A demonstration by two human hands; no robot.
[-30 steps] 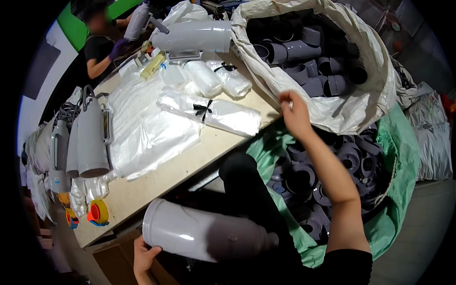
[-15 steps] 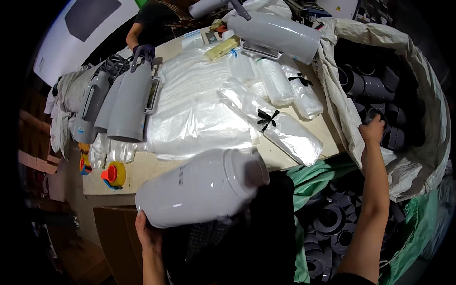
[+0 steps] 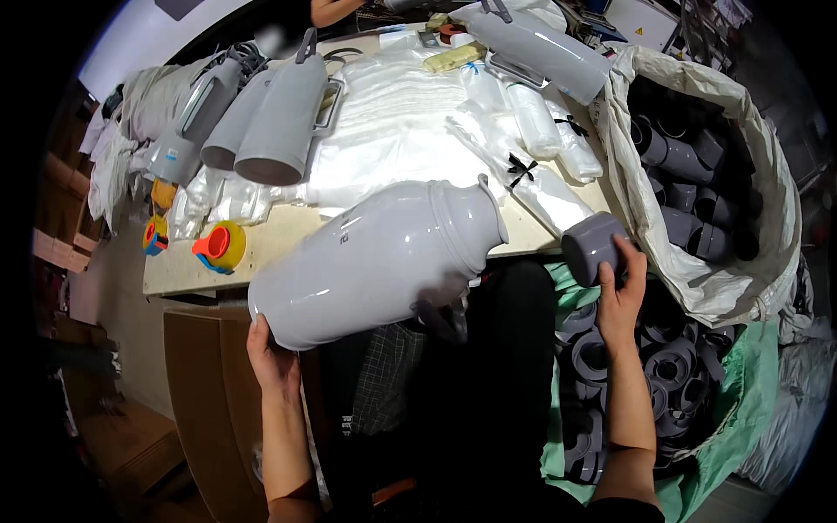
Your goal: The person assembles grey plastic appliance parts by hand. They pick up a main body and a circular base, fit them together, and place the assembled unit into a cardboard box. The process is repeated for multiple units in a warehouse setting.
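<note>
Head view shows two bare hands, each holding something. The left hand (image 3: 275, 356) grips the bottom end of a big grey jug (image 3: 366, 266), with its thumb up on the end. The jug leans, and its mouth points up and over toward the right hand (image 3: 622, 283). That hand has its fingers and thumb round a dark grey cup (image 3: 588, 247). The cup is near the jug's mouth but not touching it.

Just right of the right hand is a big white sack (image 3: 702, 292) with more dark grey cups (image 3: 693, 164) inside. Lower down, under the right hand and arm, a green bag (image 3: 751, 370) holds lots of dark grey parts (image 3: 670, 368).

Past the left hand is a table (image 3: 179, 268). On it, a bit left of that hand, sits a round yellow and red thing (image 3: 230, 247). Farther past the left hand are three grey jugs (image 3: 279, 131). Shiny plastic bags (image 3: 384, 131) lie past both hands. A brown box (image 3: 205, 370) stands just left of the left hand.
</note>
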